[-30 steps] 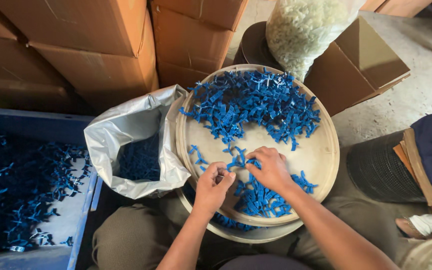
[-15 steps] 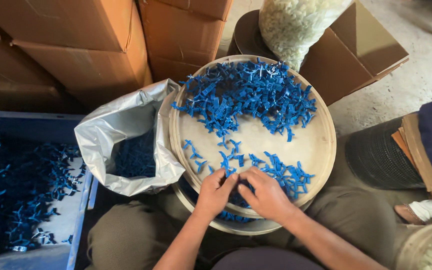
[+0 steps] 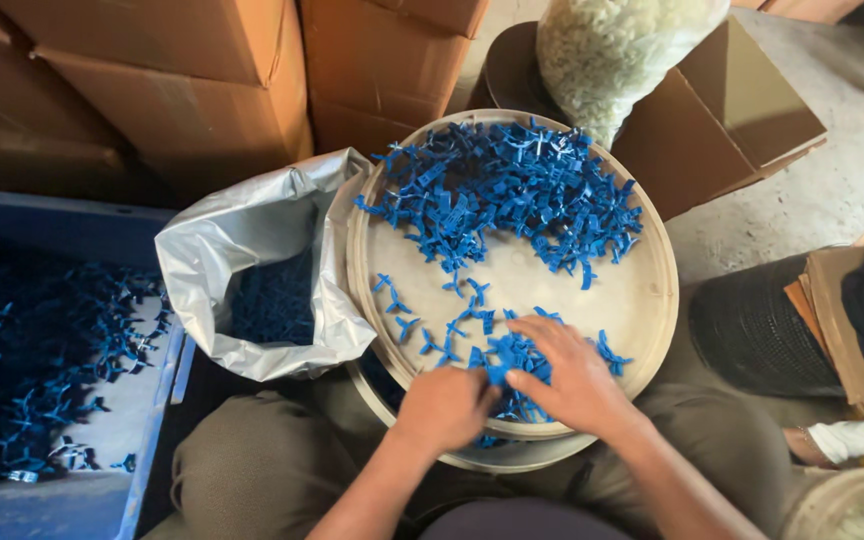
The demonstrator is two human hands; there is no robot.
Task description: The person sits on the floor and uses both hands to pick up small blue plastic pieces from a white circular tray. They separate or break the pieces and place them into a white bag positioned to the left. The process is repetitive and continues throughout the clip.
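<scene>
The small blue plastic pieces point(image 3: 497, 195) look light, stiff and a little springy, with thin arms that snag on each other, so they should lift easily but tend to come up in tangles. Judging by their shape, a pinch on one arm or at the middle would free a single piece best. They lie in a round pale tray point(image 3: 642, 300) on the person's lap: a thick heap from 10 to 2 o'clock, a smaller cluster point(image 3: 512, 355) at 6 o'clock, bare tray between.

The right hand point(image 3: 567, 375) rests on that near cluster, fingers half curled and narrowly spread, thumb tucked toward the pieces. The left hand point(image 3: 447, 405) sits just beside it at the tray's 7 o'clock rim, closed loosely; whether it holds a piece I cannot tell.

At 9 o'clock stands a silver bag point(image 3: 242, 250) holding more pieces.
</scene>
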